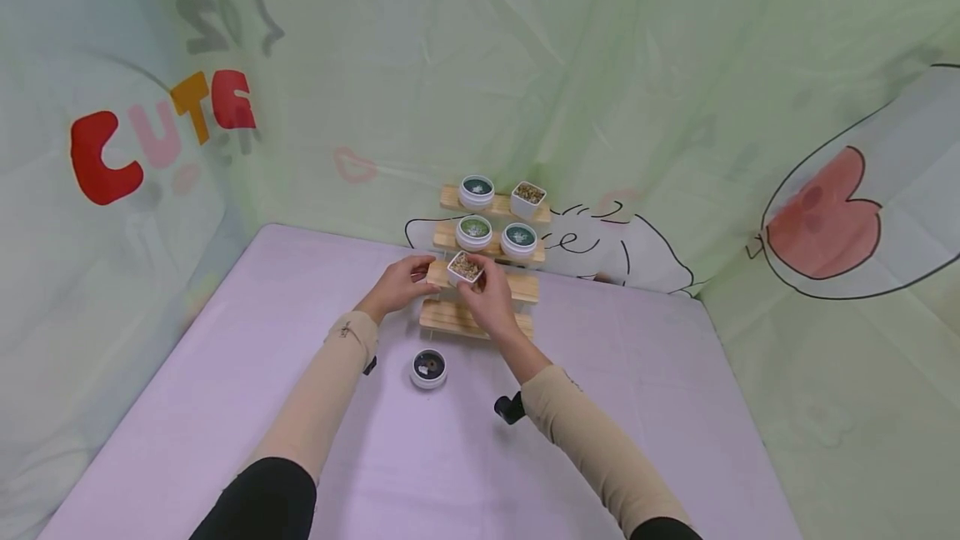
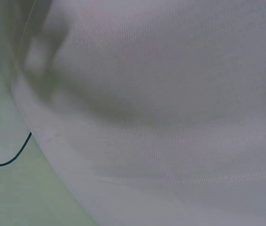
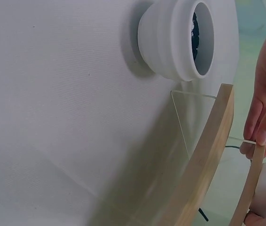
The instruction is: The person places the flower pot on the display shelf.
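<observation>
My right hand (image 1: 491, 305) pinches a small white square pot (image 1: 465, 268) filled with pale, gravel-like bits. The pot is at the third tier of a stepped wooden display stand (image 1: 457, 318), toward that tier's left end. My left hand (image 1: 401, 283) grips the left end of the same tier; in the right wrist view its thumb and fingers meet the board (image 3: 249, 188). On the table in front of the stand sits a round white jar (image 1: 429, 368) with dark contents. The left wrist view shows mostly cloth.
The second tier holds a round jar with green contents (image 1: 474, 233) and one with dark teal contents (image 1: 519, 240). On the top tier are another teal-filled jar (image 1: 476, 191) and a square pot (image 1: 528, 200). Printed curtains hang behind the pale lilac table (image 1: 630, 373).
</observation>
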The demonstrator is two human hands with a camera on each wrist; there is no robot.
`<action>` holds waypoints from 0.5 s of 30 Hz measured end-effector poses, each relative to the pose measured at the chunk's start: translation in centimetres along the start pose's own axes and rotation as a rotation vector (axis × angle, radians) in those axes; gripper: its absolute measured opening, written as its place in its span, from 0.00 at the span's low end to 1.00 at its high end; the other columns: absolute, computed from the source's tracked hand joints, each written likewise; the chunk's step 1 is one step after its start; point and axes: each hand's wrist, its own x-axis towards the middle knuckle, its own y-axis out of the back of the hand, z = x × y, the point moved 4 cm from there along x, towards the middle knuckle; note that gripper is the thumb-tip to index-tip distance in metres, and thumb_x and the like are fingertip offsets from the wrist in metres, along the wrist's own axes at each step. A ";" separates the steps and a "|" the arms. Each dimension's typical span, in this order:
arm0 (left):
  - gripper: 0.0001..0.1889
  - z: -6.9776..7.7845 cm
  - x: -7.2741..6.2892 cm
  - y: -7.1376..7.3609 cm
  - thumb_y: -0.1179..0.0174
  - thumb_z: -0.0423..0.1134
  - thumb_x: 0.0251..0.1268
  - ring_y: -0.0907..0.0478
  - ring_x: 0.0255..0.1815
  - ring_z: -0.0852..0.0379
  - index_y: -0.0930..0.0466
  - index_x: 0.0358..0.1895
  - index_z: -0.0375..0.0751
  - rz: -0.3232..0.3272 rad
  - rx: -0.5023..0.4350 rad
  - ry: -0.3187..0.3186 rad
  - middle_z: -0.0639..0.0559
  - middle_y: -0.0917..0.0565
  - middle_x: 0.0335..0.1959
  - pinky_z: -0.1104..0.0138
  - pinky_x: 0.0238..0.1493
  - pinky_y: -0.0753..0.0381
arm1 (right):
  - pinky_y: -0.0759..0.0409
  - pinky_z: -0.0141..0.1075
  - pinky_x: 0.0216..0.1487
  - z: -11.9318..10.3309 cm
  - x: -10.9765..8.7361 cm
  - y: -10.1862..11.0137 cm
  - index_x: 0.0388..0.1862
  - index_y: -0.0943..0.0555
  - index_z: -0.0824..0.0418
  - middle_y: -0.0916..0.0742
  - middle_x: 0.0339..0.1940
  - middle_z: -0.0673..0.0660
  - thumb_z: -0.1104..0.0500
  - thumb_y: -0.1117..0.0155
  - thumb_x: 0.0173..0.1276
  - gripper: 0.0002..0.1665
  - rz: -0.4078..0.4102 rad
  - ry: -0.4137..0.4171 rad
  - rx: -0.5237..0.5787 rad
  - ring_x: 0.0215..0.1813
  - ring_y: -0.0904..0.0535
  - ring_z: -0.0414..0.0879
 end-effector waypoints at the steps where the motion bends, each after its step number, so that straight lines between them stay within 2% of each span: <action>1: 0.35 0.0 0.0 0.0 0.31 0.37 0.61 0.29 0.66 0.44 0.35 0.69 0.30 0.000 0.000 0.000 0.36 0.29 0.67 0.62 0.68 0.28 | 0.24 0.40 0.66 0.0 0.0 0.0 0.62 0.27 0.66 0.27 0.60 0.66 0.70 0.37 0.61 0.28 0.000 0.005 0.004 0.61 0.27 0.54; 6: 0.35 0.0 0.0 0.0 0.31 0.37 0.61 0.29 0.66 0.44 0.35 0.69 0.30 -0.002 0.001 -0.002 0.36 0.28 0.66 0.62 0.68 0.28 | 0.25 0.40 0.67 0.1 0.0 0.0 0.61 0.27 0.67 0.28 0.61 0.67 0.71 0.37 0.60 0.28 0.004 0.030 0.034 0.63 0.28 0.56; 15: 0.35 0.1 -0.1 0.0 0.31 0.36 0.61 0.28 0.66 0.43 0.35 0.69 0.28 0.000 -0.001 -0.022 0.35 0.29 0.67 0.61 0.68 0.28 | 0.23 0.43 0.64 0.0 -1.0 0.3 0.64 0.28 0.67 0.28 0.60 0.69 0.72 0.35 0.59 0.32 0.019 0.102 -0.006 0.60 0.28 0.58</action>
